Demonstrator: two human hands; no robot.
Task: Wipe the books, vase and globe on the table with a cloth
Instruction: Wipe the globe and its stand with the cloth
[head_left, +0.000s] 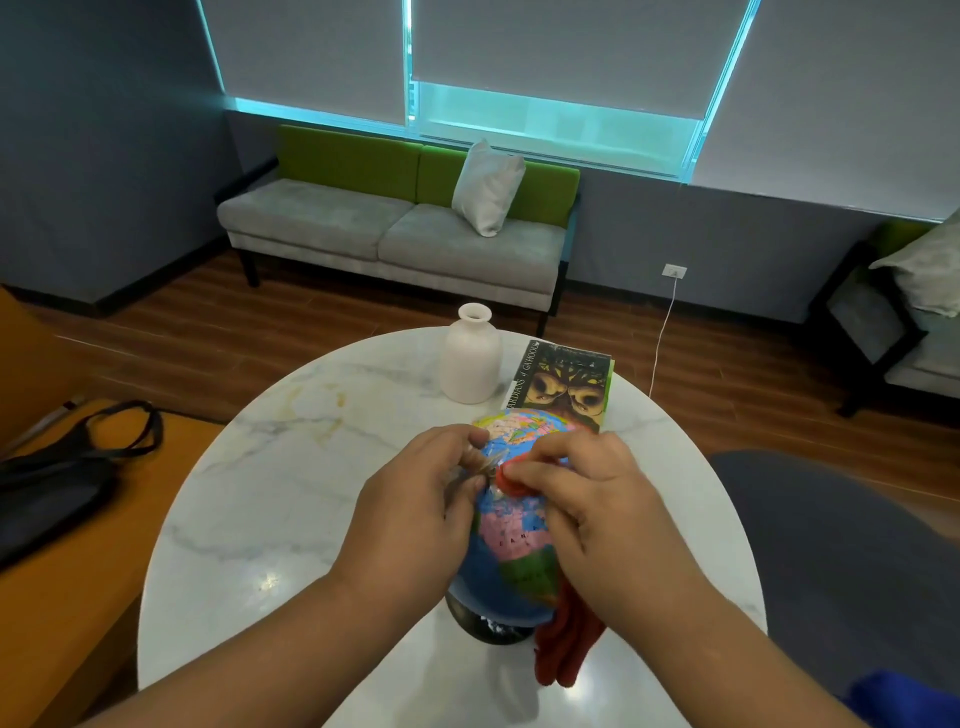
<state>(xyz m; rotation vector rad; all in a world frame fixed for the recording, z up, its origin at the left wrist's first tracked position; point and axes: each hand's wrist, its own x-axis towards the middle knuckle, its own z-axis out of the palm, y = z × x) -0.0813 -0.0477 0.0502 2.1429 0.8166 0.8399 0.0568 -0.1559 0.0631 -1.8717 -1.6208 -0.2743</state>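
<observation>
**Q:** What is recorded for the item in hand?

**A:** The globe (511, 525) is found upright on its dark base at the near side of the marble table (270, 467). It is pinched at its top fitting by the curled fingers of the left hand (415, 499); which part exactly is pinched cannot be told. The red cloth (566, 644) is clenched in the right hand (592, 499) and pressed against the upper globe, with its loose end hung down beside the base.

**Q:** And the other 2 items?

**A:** The white vase (470, 358) is noted standing at the far side, just beside the books (569, 387), which are laid flat behind the globe. Neither is touched by a hand or by the cloth.

**Q:** How is progress judged?

**A:** 1 of 3 wiping steps is judged to be under way, at the globe's top only; its lower half is taken as outstanding. Whether the vase and books have been wiped cannot be established, since no dust or streaks can be made out. They are to be treated as unconfirmed.
</observation>
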